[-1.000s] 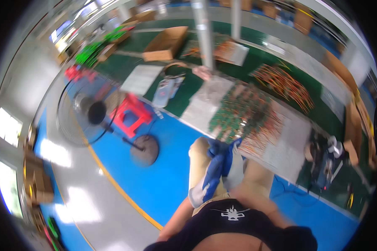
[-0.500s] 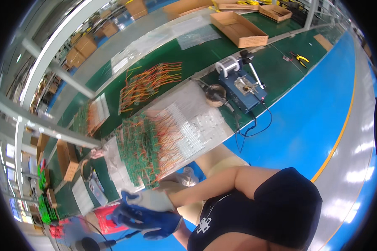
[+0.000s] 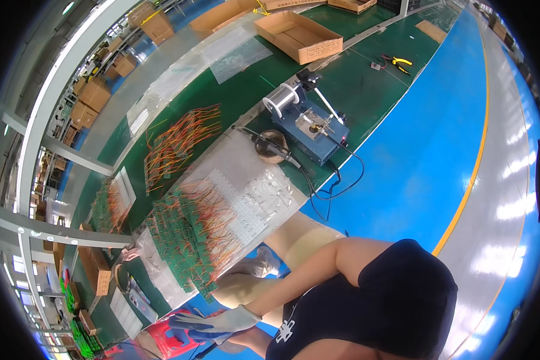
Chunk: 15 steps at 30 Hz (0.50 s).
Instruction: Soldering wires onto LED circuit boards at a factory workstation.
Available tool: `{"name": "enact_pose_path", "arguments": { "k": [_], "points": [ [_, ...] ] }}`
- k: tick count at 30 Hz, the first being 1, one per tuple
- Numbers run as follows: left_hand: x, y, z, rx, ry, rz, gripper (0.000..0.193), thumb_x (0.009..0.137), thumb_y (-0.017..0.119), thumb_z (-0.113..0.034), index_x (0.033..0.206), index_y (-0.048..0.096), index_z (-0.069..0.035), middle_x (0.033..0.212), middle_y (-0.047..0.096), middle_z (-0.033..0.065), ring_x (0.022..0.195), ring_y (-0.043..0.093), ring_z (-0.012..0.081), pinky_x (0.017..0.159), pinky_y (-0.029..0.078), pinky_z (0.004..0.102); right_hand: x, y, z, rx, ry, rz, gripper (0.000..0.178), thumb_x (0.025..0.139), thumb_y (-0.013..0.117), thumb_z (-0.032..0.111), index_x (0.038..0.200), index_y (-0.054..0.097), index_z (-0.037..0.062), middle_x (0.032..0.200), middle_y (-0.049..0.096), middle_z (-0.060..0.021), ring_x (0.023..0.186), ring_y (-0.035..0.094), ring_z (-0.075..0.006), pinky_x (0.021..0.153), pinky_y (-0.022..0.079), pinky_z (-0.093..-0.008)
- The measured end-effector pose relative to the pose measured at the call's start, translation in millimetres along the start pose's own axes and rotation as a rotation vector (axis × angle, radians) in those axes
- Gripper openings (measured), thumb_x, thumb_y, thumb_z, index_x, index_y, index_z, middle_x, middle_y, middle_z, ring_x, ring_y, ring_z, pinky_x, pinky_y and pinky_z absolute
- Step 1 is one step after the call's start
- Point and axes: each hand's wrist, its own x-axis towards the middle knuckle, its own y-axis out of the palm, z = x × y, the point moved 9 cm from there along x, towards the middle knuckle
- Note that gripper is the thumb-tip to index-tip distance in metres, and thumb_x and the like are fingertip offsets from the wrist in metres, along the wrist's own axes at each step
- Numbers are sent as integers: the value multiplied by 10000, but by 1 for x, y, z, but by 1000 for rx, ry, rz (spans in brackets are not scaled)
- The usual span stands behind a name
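Note:
One forearm reaches from my dark shirt toward the lower left and ends in a white glove with blue coated fingers; I take it for my right hand. Its fingers lie stretched out flat and hold nothing. Just under it shows more blue glove, perhaps my left hand, mostly hidden by the first. Both hover above a red plastic stool beside my bare knees. Nearest on the bench is a heap of green circuit boards with orange and red wires.
The long green bench carries a blue soldering station with a solder spool, a soldering iron in its stand, a second wire pile, an open cardboard box and yellow-handled pliers. Blue floor with a yellow line lies to the right.
The view has swung across the bench, bringing the soldering station to the centre. The gloved hands, pressed together before, now show one flat outstretched glove above the other.

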Motion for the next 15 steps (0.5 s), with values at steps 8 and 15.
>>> {"name": "enact_pose_path", "arguments": {
  "k": [8,15],
  "points": [
    [43,-15,9,201,32,-20,554,916,448,-168,1400,227,-14,1306,412,160,1117,465,246,946,400,386,-31,-29,-3,-410,164,351,310,967,418,236,1167,528,26,1165,568,-111,1144,499,-168,941,418,-321],
    [91,-81,-11,341,163,-348,565,914,456,-165,1402,216,-14,1311,404,165,1114,468,249,944,403,386,-151,-103,12,-200,597,301,527,982,385,349,1401,312,37,1383,419,-95,1252,402,-173,1036,315,-290]
  ]
}}
